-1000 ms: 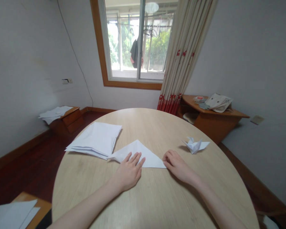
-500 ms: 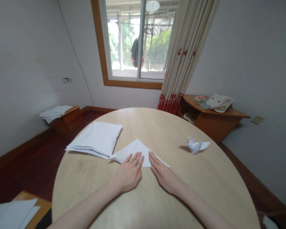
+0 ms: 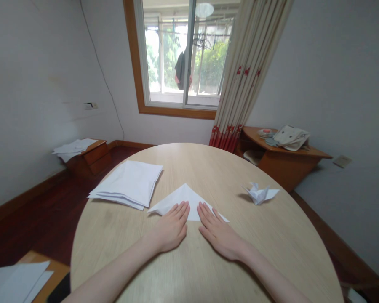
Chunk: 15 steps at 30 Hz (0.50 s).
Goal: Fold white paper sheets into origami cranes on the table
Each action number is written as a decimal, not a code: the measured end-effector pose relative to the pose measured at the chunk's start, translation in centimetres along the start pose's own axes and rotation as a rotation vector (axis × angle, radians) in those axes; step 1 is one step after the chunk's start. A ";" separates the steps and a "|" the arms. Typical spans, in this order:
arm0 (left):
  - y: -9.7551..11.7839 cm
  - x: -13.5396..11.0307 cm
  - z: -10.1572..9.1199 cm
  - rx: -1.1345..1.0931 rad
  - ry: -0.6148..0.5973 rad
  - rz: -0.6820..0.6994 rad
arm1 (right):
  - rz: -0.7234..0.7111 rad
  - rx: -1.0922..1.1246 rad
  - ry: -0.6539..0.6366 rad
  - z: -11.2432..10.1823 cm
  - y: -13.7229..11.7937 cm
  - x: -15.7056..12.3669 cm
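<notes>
A sheet of white paper [image 3: 185, 194], folded into a triangle, lies on the round wooden table [image 3: 189, 269] with its peak pointing away from me. My left hand [image 3: 172, 227] rests flat on its left half, fingers stretched out. On the right half lies my right hand [image 3: 219, 233], also flat with fingers extended. A narrow strip of paper shows between the two hands. The left corner of the triangle lifts slightly off the table, close to a stack of white paper [image 3: 132, 181]. My palms and fingers cover much of the near fold.
A folded paper crane [image 3: 258, 193] sits at the table's right. More white sheets lie on a low surface [image 3: 58, 269] at lower left and on a small cabinet [image 3: 94, 158]. A corner desk [image 3: 278, 164] carries a cloth bag [image 3: 292, 136].
My right hand has slid slightly outward, its fingers more spread over the paper. The folded sheet has shifted a little to the right, its left corner now apart from the stack.
</notes>
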<state>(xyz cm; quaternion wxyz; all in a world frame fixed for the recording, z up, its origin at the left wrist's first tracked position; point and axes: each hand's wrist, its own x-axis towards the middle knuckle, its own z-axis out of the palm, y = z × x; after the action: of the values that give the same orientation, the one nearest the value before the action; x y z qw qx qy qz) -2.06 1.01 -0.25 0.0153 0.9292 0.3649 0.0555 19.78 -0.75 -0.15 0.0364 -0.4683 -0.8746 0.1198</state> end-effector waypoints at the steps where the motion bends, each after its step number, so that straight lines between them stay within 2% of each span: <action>1: 0.0 0.0 0.0 0.002 0.008 0.008 | 0.002 -0.001 0.009 0.0 0.3 -0.1; 7: 0.2 0.0 0.0 0.054 0.120 0.030 | 0.015 0.051 0.021 -0.9 1.7 -0.4; 15: 0.4 0.2 -0.6 0.082 0.191 0.051 | 0.138 0.121 0.091 -2.1 1.9 -0.5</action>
<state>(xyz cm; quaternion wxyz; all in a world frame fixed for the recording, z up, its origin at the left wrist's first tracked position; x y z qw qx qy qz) -1.65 0.84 0.42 -0.0588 0.9286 0.3430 0.1292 21.92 0.24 1.44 0.0958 -0.5295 -0.8289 0.1532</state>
